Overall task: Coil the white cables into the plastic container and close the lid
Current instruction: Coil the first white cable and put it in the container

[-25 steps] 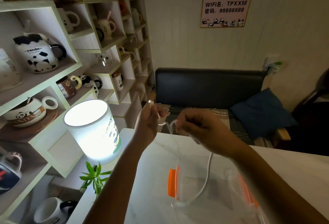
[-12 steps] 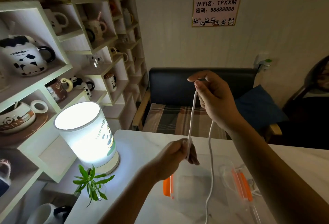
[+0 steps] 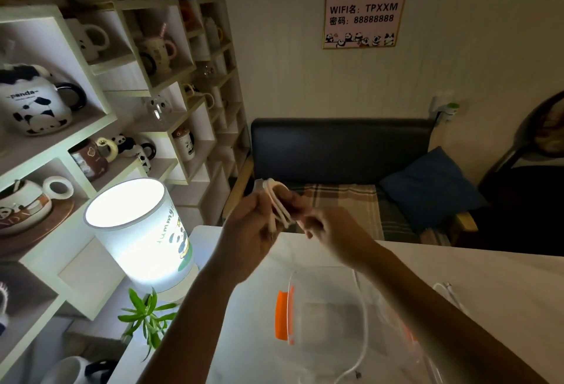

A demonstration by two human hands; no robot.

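Two cables are in play, and only one is in my hands. Nearest me, the slack tail of the cable (image 3: pixel 364 331) I am winding droops across the open box (image 3: pixel 329 310), which sits on the table (image 3: pixel 488 274) right under my forearms so a finished bundle can drop straight in. Its orange clip (image 3: pixel 282 315) faces left; the lid I cannot make out clearly, only a blurred orange edge under my right arm. To the right, apart from the box, the second cable (image 3: pixel 448 290) lies on the table, untouched.

Further out, both forearms reach forward and meet above the far edge of the table. My left hand (image 3: pixel 253 231) is raised with its fingers curled round several loops, holding them as a bundle so they keep their shape. My right hand (image 3: pixel 332 232) is just beside it, fingertips pinching the strand where it leaves the loops, I think to feed the next turn; the blur hides exactly how those fingers lie.

Left of the hands a lit lamp (image 3: pixel 140 231) and a small plant (image 3: pixel 146 316) stand by the shelves (image 3: pixel 100 115) of panda mugs. Beyond the table is a dark sofa (image 3: pixel 338 145).
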